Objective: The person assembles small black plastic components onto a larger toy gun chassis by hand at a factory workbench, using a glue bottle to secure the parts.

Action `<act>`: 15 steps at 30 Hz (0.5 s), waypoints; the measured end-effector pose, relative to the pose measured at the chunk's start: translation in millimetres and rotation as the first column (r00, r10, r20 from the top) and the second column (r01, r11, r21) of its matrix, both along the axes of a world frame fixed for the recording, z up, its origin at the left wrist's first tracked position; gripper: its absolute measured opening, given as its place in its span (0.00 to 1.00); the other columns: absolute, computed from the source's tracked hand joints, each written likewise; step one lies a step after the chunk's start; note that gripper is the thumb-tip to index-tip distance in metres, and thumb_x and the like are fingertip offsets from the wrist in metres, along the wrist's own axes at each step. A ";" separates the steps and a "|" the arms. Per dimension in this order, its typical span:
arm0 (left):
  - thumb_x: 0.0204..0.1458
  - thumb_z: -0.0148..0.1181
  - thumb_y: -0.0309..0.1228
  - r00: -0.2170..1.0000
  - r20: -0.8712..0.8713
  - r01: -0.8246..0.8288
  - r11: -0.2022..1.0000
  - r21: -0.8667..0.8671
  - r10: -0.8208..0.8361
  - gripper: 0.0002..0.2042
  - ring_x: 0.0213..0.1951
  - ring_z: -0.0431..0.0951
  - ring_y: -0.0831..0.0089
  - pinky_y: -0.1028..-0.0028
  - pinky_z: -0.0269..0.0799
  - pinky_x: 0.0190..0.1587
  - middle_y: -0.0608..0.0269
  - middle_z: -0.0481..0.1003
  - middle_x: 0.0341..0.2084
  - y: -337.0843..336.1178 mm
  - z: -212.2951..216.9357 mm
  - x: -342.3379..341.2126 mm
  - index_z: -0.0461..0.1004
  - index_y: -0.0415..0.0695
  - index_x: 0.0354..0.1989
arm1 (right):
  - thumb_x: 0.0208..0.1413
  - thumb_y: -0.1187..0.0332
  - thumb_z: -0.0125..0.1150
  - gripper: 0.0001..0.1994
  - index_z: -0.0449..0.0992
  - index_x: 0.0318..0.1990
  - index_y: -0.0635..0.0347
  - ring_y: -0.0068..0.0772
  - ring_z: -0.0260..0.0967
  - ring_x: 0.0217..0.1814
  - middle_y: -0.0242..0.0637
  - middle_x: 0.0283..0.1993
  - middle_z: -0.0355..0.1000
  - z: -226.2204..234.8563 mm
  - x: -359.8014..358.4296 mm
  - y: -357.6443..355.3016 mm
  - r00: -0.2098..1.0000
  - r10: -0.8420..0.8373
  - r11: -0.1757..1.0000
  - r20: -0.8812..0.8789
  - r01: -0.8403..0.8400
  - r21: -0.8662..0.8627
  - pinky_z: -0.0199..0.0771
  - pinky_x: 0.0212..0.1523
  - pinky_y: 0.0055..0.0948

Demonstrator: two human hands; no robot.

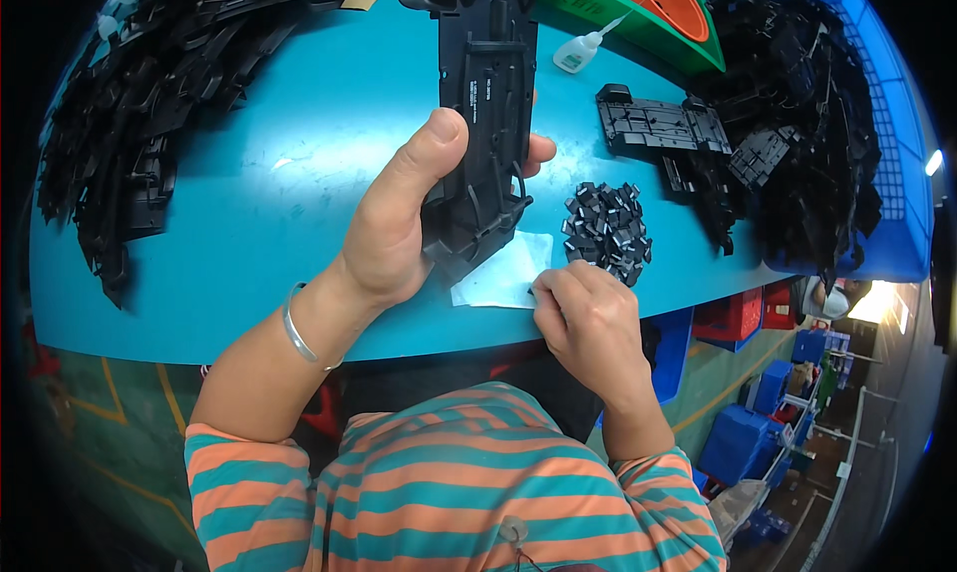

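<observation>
Nearest, at 5 o'clock from the middle, the right hand curls palm-down at the counter's near edge, its fingers pinched together on the corner of a white sheet; whether they hold anything small I cannot tell. At 9 o'clock of it the left hand rises from a forearm with one silver bangle, thumb up, fingers wrapped around a long black plastic frame held upright over the sheet. The blue counter carries, at 3 o'clock of the frame, one heap of small black clips, and beyond it one flat black part. Farther off lie two big piles of black frames, one at 10 o'clock and one at 2 o'clock in a blue crate. One white glue bottle lies at 12 o'clock beside a green tray
</observation>
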State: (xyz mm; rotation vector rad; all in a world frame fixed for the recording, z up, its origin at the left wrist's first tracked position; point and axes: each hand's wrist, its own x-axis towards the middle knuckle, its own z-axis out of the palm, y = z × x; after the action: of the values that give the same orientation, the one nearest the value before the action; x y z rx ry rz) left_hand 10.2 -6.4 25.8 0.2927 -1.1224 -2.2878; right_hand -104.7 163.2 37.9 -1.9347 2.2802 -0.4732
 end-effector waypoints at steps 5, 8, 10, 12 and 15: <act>0.59 0.35 0.58 1.000 0.000 0.002 1.000 0.004 -0.002 0.36 0.50 0.75 0.66 0.72 0.71 0.51 0.49 0.75 0.47 -0.6 -0.3 -0.7 0.58 0.37 0.63 | 0.42 0.78 0.60 0.03 0.74 0.27 0.63 0.40 0.68 0.25 0.38 0.22 0.68 2.0 -2.3 1.0 0.999 0.007 1.000 0.031 -0.007 -0.002 0.68 0.26 0.34; 0.59 0.35 0.58 1.000 -0.004 0.008 1.000 0.002 -0.008 0.36 0.50 0.75 0.66 0.72 0.71 0.51 0.48 0.74 0.47 -0.4 -0.9 -1.2 0.57 0.37 0.63 | 0.43 0.77 0.60 0.04 0.74 0.28 0.63 0.41 0.68 0.26 0.40 0.24 0.67 1.7 -3.0 -1.0 0.998 0.023 1.000 0.065 -0.023 0.007 0.69 0.28 0.35; 0.59 0.35 0.58 1.000 -0.006 0.011 1.000 0.004 -0.011 0.36 0.51 0.75 0.66 0.72 0.71 0.51 0.48 0.74 0.47 -0.2 -2.0 -1.5 0.57 0.37 0.63 | 0.44 0.76 0.60 0.04 0.73 0.29 0.63 0.42 0.68 0.28 0.41 0.25 0.66 -0.2 -1.0 -2.7 0.996 0.039 0.999 0.086 -0.039 0.001 0.69 0.29 0.37; 0.59 0.36 0.59 1.000 0.007 0.002 1.000 0.004 -0.002 0.36 0.51 0.75 0.66 0.72 0.71 0.51 0.48 0.74 0.48 -0.1 -2.9 -1.5 0.57 0.37 0.63 | 0.45 0.76 0.60 0.04 0.73 0.29 0.63 0.42 0.67 0.28 0.41 0.25 0.65 -1.7 1.5 -3.4 0.999 0.033 0.999 0.028 -0.033 -0.003 0.69 0.30 0.37; 0.59 0.35 0.59 1.000 0.009 0.001 1.000 0.007 -0.001 0.37 0.51 0.75 0.66 0.72 0.71 0.51 0.48 0.74 0.48 -0.3 -1.8 -1.1 0.57 0.37 0.63 | 0.43 0.78 0.61 0.03 0.75 0.28 0.63 0.40 0.68 0.26 0.40 0.23 0.68 4.8 -0.6 -0.4 0.999 0.046 0.999 0.018 -0.046 0.028 0.69 0.26 0.34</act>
State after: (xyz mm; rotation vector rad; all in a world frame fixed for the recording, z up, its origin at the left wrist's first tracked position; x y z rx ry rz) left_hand 9.1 -6.7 24.0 0.3060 -1.1199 -2.2935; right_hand -105.3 162.9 42.7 -1.9575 2.2146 -0.4485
